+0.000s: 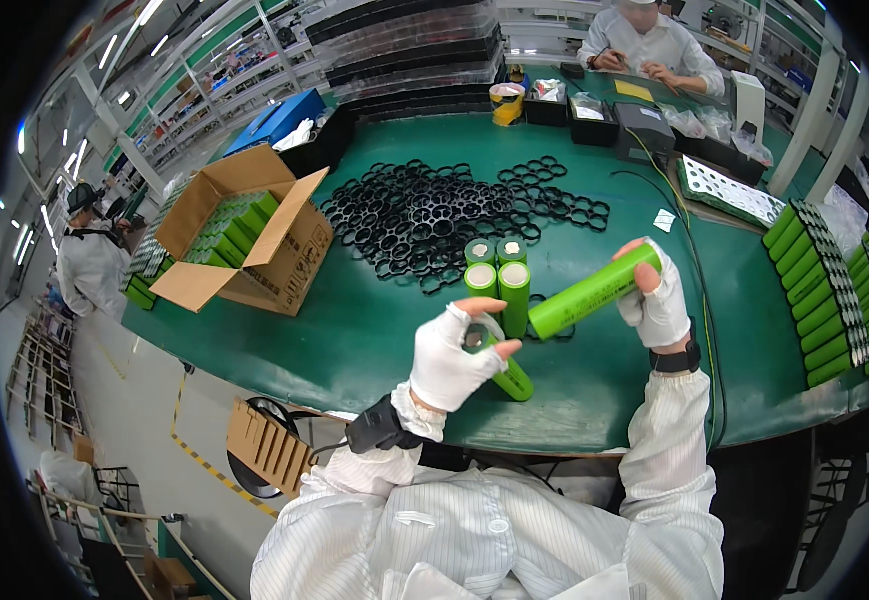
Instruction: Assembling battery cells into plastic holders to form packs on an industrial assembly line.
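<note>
To the right of the four standing batteries (pixel 514 285), a slanted green battery (pixel 592 295) is clamped in the right hand (pixel 657 300), and they could be knocked over if its low end were swung left. On their near side, a tilted second battery (pixel 516 381) is loosely ringed by the left hand (pixel 454 358), so it might slip; the hands are held apart, palms turned inward, with black plastic rings (pixel 424 215) heaped behind the standing batteries.

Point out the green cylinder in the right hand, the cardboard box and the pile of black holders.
Green cylinder (pixel 586 295) in the right hand (pixel 658 310): head view, middle of its side.
Cardboard box (pixel 299 252): head view, its printed side wall.
Black holders (pixel 434 210): head view, middle of the pile.
</note>
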A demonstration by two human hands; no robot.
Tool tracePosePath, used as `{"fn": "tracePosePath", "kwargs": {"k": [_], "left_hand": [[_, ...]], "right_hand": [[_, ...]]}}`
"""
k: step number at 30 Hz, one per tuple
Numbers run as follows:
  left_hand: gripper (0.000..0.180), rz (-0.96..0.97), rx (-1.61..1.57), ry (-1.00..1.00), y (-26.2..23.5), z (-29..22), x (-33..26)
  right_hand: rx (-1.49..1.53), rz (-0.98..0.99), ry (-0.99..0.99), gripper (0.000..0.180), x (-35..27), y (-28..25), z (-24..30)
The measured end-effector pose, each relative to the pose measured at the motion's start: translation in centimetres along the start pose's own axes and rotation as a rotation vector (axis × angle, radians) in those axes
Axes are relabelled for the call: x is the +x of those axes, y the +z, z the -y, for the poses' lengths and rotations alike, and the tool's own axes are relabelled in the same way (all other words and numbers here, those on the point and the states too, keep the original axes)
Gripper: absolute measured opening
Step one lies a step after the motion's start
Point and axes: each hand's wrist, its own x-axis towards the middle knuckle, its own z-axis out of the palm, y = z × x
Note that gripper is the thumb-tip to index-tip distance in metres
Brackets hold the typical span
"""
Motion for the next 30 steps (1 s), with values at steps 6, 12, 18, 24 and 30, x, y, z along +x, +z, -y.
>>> {"fn": "tracePosePath", "kwargs": {"k": [6, 12, 18, 24, 30], "left_hand": [[0.045, 0.057, 0.063, 0.142, -0.6, 0.0, 1.5], [0.061, 0.144, -0.114, 0.186, 0.4, 2.5, 0.3], [0.057, 0.285, -0.235, 0.076, 0.5, 3.7, 0.3], [0.045, 0.4, -0.106, 0.173, 0.4, 3.7, 0.5], [0.036, 0.375, -0.412, -0.189, -0.7, 2.8, 0.1]], "right_hand": [[-0.768, -0.426, -0.339, 0.032, 2.3, 0.6, -4.3], [-0.978, -0.372, -0.323, 0.043, 2.9, 3.5, -5.0], [-0.938, -0.24, -0.351, 0.042, 3.4, 4.5, -5.3], [-0.94, -0.194, -0.207, 0.043, 4.3, 4.7, -6.1], [-1.05, -0.292, -0.116, 0.035, 3.3, 3.7, -4.6]]}}
